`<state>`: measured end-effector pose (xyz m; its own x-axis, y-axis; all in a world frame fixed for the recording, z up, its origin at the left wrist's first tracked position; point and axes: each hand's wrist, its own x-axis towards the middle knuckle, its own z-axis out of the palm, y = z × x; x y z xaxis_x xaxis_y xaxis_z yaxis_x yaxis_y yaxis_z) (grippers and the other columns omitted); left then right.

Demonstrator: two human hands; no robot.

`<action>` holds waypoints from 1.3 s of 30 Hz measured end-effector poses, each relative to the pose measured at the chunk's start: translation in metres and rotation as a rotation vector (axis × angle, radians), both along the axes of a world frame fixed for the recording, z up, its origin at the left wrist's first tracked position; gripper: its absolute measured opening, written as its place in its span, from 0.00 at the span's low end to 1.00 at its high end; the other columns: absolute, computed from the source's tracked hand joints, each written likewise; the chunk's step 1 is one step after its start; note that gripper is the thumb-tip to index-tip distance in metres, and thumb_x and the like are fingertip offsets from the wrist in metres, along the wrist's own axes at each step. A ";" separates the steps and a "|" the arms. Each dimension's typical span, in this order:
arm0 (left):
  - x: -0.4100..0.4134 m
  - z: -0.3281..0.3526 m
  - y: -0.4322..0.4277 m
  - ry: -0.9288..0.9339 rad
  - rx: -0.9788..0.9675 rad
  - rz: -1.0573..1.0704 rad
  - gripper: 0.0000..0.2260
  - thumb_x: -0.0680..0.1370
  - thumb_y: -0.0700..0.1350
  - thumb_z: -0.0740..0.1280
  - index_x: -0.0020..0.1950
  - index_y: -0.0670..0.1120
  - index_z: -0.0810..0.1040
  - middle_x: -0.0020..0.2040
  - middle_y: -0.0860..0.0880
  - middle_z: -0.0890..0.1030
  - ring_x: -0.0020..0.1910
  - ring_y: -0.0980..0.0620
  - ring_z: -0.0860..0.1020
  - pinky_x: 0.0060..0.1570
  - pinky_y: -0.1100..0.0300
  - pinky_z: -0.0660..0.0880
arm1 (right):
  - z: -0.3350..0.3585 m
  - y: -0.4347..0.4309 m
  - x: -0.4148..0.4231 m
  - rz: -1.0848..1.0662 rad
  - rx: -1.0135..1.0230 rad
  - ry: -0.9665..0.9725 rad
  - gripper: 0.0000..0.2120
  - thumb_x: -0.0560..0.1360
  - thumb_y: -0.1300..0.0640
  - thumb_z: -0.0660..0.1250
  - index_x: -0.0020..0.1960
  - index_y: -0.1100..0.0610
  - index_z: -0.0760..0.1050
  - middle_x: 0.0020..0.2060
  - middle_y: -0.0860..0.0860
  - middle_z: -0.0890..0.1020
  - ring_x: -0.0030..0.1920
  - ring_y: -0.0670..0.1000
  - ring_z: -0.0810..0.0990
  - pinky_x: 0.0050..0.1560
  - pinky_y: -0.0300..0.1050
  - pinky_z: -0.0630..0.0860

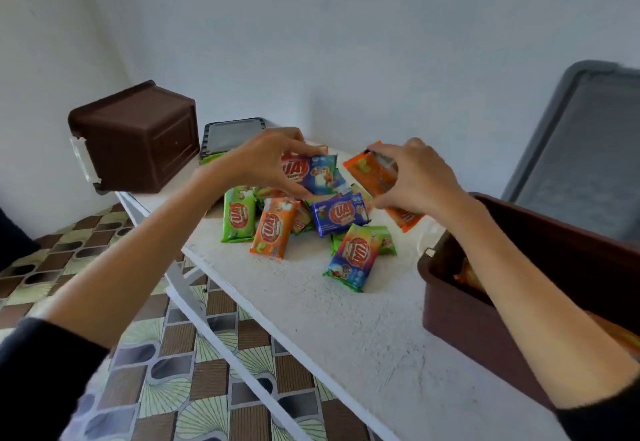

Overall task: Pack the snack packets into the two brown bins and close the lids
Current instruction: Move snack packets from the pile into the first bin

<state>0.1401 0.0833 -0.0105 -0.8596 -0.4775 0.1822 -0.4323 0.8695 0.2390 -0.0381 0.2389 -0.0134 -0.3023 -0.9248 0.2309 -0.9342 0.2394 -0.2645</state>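
A pile of colourful snack packets (277, 229) lies on the white table (346, 329). My left hand (266, 160) grips a blue packet (320, 172) above the pile. Just to the right, an orange packet (369, 172) is pinched in my right hand (419, 177). One brown bin (485, 329) stands open at the right edge with some packets inside. The other brown bin (135, 139) lies on its side at the table's far left corner.
A grey lid (581, 153) leans upright behind the right bin. Another grey lid (232, 135) lies flat by the wall next to the tipped bin. Patterned floor tiles (166, 388) show left of the table's edge.
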 end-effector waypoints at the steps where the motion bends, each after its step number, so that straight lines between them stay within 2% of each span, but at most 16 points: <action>1: -0.015 0.007 0.006 0.001 -0.025 -0.052 0.32 0.64 0.56 0.76 0.66 0.51 0.73 0.52 0.51 0.72 0.51 0.53 0.72 0.51 0.62 0.69 | 0.007 0.010 -0.011 -0.029 -0.005 -0.005 0.41 0.64 0.49 0.76 0.72 0.45 0.61 0.61 0.57 0.70 0.62 0.58 0.70 0.56 0.49 0.70; 4: -0.065 0.018 0.026 0.009 -0.069 -0.212 0.33 0.63 0.59 0.75 0.65 0.50 0.75 0.50 0.52 0.72 0.48 0.54 0.72 0.49 0.62 0.70 | 0.020 0.045 -0.046 -0.125 -0.003 -0.007 0.39 0.64 0.52 0.76 0.71 0.44 0.63 0.59 0.57 0.71 0.60 0.57 0.71 0.54 0.46 0.69; 8: -0.139 0.016 0.059 0.004 -0.093 -0.403 0.34 0.62 0.64 0.69 0.65 0.51 0.75 0.49 0.53 0.72 0.47 0.56 0.71 0.49 0.62 0.69 | 0.022 0.100 -0.089 -0.277 0.019 -0.007 0.39 0.64 0.54 0.76 0.71 0.45 0.64 0.60 0.56 0.71 0.59 0.56 0.71 0.54 0.47 0.70; 13: -0.218 -0.003 0.113 -0.090 -0.139 -0.604 0.34 0.63 0.63 0.71 0.65 0.49 0.75 0.52 0.47 0.76 0.50 0.51 0.73 0.50 0.57 0.70 | 0.005 0.160 -0.136 -0.336 0.217 -0.097 0.39 0.64 0.57 0.77 0.70 0.45 0.64 0.65 0.52 0.72 0.58 0.51 0.72 0.51 0.42 0.70; 16: -0.249 -0.026 0.143 -0.210 -0.150 -0.669 0.33 0.66 0.61 0.73 0.66 0.48 0.73 0.54 0.47 0.76 0.50 0.51 0.72 0.50 0.59 0.69 | -0.011 0.184 -0.151 -0.330 0.355 -0.182 0.37 0.64 0.58 0.76 0.69 0.45 0.66 0.64 0.51 0.72 0.57 0.49 0.71 0.52 0.40 0.70; 18: -0.264 -0.043 0.158 -0.285 -0.160 -0.694 0.32 0.67 0.60 0.72 0.67 0.47 0.72 0.55 0.47 0.76 0.50 0.53 0.71 0.48 0.62 0.66 | -0.024 0.194 -0.156 -0.330 0.399 -0.178 0.37 0.64 0.59 0.77 0.69 0.46 0.66 0.62 0.50 0.71 0.60 0.50 0.70 0.54 0.41 0.69; 21: -0.275 -0.067 0.172 -0.331 -0.198 -0.709 0.32 0.68 0.60 0.72 0.67 0.48 0.72 0.54 0.48 0.74 0.48 0.54 0.69 0.47 0.63 0.65 | -0.052 0.199 -0.157 -0.313 0.444 -0.103 0.37 0.64 0.56 0.76 0.69 0.45 0.65 0.57 0.50 0.70 0.58 0.51 0.69 0.56 0.42 0.69; 26: -0.273 -0.090 0.179 -0.319 -0.292 -0.705 0.28 0.68 0.56 0.72 0.66 0.49 0.73 0.55 0.48 0.74 0.51 0.52 0.70 0.48 0.62 0.66 | -0.082 0.193 -0.150 -0.329 0.449 -0.031 0.40 0.66 0.57 0.75 0.72 0.46 0.61 0.60 0.51 0.69 0.60 0.51 0.69 0.56 0.43 0.70; 30: -0.273 -0.092 0.181 -0.342 -0.325 -0.690 0.28 0.68 0.55 0.73 0.66 0.48 0.73 0.56 0.47 0.74 0.55 0.50 0.72 0.51 0.60 0.69 | -0.088 0.189 -0.148 -0.313 0.457 0.033 0.39 0.67 0.54 0.74 0.73 0.46 0.60 0.61 0.52 0.68 0.61 0.52 0.68 0.58 0.45 0.71; 39: -0.268 -0.093 0.176 -0.364 -0.316 -0.653 0.24 0.68 0.52 0.74 0.62 0.45 0.77 0.56 0.47 0.78 0.53 0.49 0.77 0.49 0.56 0.75 | -0.095 0.187 -0.146 -0.313 0.525 0.088 0.40 0.68 0.57 0.73 0.74 0.46 0.57 0.64 0.53 0.66 0.63 0.53 0.68 0.57 0.45 0.70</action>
